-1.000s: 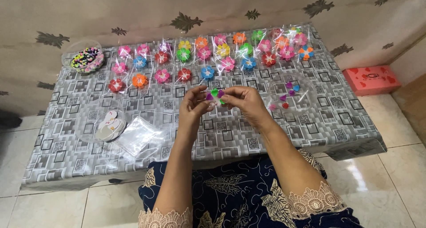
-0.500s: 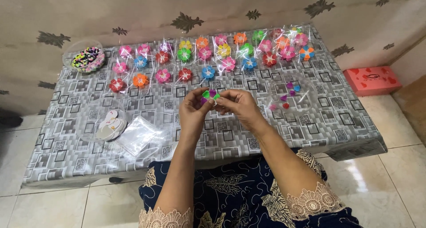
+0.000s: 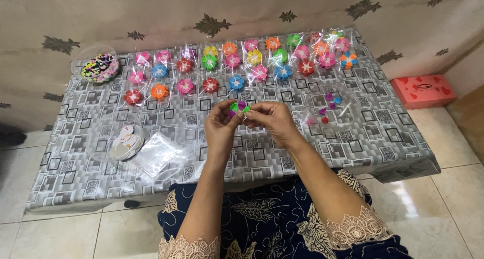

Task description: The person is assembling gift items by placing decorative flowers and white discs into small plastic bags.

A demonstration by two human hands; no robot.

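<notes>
Pinching green-purple flower piece between both hands; clear-wrapped flower packets in rows behind, red box on floor at right.

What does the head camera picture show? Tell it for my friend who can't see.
Two hands, left hand and right hand, pinch a small green and purple flower above a grey table. Rows of wrapped flowers lie behind, with a bowl of beads at the left.

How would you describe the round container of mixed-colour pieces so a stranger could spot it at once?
Start at the grey patterned table and go to its far left corner, by the wall. There stands a clear round container heaped with small multicoloured pieces. Unlike the single flowers in clear wrappers set in rows beside it, it is one jumbled pile.
</notes>
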